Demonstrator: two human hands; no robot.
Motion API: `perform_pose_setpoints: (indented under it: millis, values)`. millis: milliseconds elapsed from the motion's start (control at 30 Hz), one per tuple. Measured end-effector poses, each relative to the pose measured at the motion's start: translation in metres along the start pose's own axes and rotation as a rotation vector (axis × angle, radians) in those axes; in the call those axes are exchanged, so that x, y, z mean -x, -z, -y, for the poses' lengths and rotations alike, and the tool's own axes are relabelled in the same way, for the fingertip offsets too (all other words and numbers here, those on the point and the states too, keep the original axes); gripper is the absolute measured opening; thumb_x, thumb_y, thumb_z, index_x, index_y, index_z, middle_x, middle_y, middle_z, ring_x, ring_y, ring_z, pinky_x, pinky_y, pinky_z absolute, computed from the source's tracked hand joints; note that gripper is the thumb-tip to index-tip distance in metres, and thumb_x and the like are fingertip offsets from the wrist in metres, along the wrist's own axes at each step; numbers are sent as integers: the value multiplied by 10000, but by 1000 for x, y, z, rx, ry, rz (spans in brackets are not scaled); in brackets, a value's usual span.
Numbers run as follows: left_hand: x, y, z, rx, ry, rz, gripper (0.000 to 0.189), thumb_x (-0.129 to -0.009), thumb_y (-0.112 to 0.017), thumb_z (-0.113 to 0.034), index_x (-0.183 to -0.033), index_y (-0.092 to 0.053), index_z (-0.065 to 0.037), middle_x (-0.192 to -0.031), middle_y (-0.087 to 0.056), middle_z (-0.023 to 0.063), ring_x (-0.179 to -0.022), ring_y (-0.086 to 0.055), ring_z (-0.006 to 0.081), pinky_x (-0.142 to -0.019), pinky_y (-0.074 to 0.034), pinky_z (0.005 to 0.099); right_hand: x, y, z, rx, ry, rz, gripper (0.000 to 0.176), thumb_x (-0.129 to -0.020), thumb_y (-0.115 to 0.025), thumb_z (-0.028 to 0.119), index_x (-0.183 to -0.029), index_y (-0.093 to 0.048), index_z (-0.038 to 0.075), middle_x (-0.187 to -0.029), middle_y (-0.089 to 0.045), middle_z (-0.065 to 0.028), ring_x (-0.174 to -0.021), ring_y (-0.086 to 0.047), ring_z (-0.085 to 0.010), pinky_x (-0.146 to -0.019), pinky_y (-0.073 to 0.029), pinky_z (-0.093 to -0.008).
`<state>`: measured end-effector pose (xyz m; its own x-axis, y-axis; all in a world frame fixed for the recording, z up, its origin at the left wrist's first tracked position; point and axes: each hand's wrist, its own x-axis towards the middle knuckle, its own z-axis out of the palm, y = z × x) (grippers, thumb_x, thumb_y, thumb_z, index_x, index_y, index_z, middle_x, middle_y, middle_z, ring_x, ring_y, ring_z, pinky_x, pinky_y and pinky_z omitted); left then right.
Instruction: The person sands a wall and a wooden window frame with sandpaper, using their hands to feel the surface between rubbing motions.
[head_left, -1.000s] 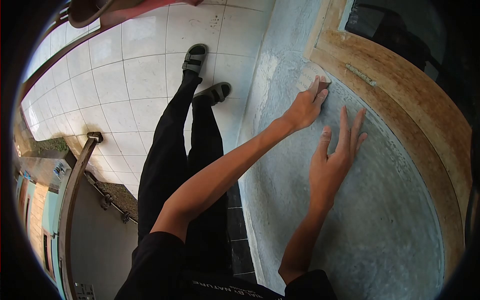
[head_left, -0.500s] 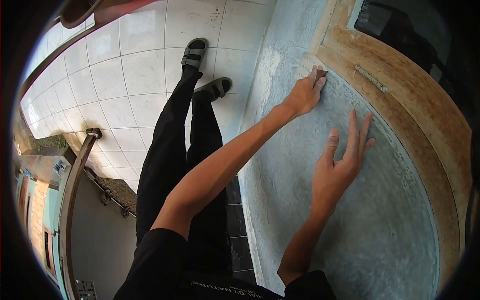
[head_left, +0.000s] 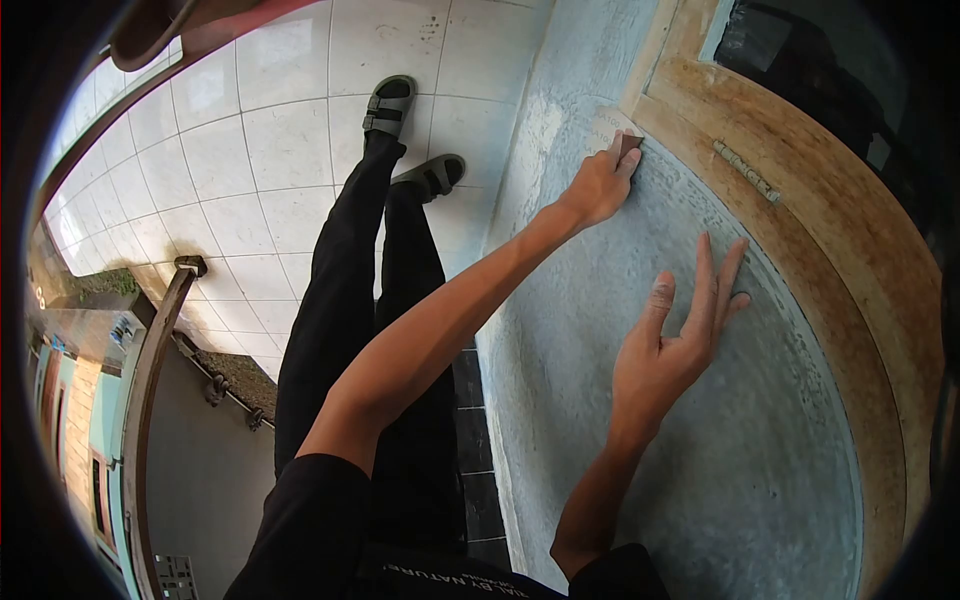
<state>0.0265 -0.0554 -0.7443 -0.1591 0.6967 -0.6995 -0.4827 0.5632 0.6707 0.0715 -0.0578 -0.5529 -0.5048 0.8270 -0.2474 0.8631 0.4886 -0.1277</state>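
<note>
More gap separates right hand from left hand gripping sandpaper.

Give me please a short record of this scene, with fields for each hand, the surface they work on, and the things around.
left hand: closed on a piece of sandpaper, pressing it on the wall
right hand: open, fingers spread, fingertips at the wall
wall: grey, rough, patchy
wooden frame: brown, worn, borders the wall; the sandpaper is at its corner
hinge: metal, on the frame
floor: pale tiles
legs: black trousers, sandals
railing: on the left edge of the floor
</note>
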Motion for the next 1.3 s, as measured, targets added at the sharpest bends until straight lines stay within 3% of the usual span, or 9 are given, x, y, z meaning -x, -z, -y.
perform_pose_setpoints:
  millis: [167, 433, 467, 500, 567, 1000, 1133, 1267, 1300]
  values:
    - [-44, 10, 20, -43, 75, -17, 568, -970, -360, -365, -1322, -365, 80, -1106, -545, 355, -1093, -505, 466, -941, -397, 432, -1, -1, -1, -12, 4, 0, 389, -938, -442, 178, -1303, -472, 47, -1445, -302, -229, -1349, -293, -356, -1085, -115, -601]
    - [10, 4, -11, 31, -35, 21, 517, -975, -364, -330, -1296, -399, 74, -1071, -559, 351, -1076, -516, 462, -931, -397, 434, -2, -3, 1, -5, -9, 19, 394, -932, -454, 186, -1296, -476, 36, -1441, -305, -237, -1348, -296, -359, -1085, -105, -601]
    - [-7, 2, 8, -2, -2, -31, 562, -973, -374, -403, -955, -570, 123, -816, -618, 223, -790, -578, 301, -768, -427, 405, -4, -3, 1, -4, -9, 18, 394, -928, -459, 178, -1295, -476, 34, -1439, -308, -238, -1346, -300, -360, -1086, -105, -599]
    - [-20, 7, 10, 0, -7, -31, 562, -973, -374, -403, -955, -570, 123, -816, -618, 223, -790, -578, 301, -768, -427, 405, -5, -2, 2, -2, -7, 14, 394, -928, -459, 178, -1295, -476, 34, -1439, -308, -238, -1346, -300, -360, -1086, -105, -599]
    - [-33, 15, 12, -31, 139, 41, 516, -975, -361, -344, -1272, -423, 73, -1076, -561, 347, -1066, -517, 467, -927, -402, 428, -5, -1, 2, -43, -9, 6, 389, -922, -463, 151, -1293, -478, 33, -1434, -316, -240, -1339, -312, -361, -1083, -131, -597]
    - [59, -28, -22, 61, -268, -62, 561, -982, -387, -261, -1375, -220, 103, -1219, -514, 301, -1190, -462, 405, -1001, -359, 388, 4, 31, 1, 134, 20, 22, 411, -940, -416, 174, -1331, -447, 53, -1461, -265, -233, -1357, -277, -355, -1076, -156, -603]
    - [31, -3, -30, 99, 19, 76, 551, -984, -377, -262, -1376, -227, 94, -1201, -519, 310, -1157, -491, 407, -979, -379, 384, 4, 24, 14, 380, -68, 182, 490, -940, -405, 214, -1414, -333, 110, -1514, -150, -176, -1394, -174, -346, -1082, -131, -603]
    - [56, -15, -45, 125, 9, 78, 522, -980, -389, -237, -1373, -254, 80, -1216, -501, 316, -1155, -485, 418, -987, -374, 393, 12, 21, 16, 278, -99, 188, 505, -928, -415, 177, -1419, -321, 108, -1521, -141, -162, -1399, -162, -337, -1086, -128, -596]
    - [68, -24, -50, 155, -140, 16, 510, -985, -383, -265, -1349, -312, 85, -1186, -530, 304, -1125, -522, 380, -965, -381, 377, 15, 21, 16, 281, -100, 188, 505, -928, -415, 177, -1419, -321, 108, -1521, -141, -162, -1399, -162, -337, -1086, -128, -596]
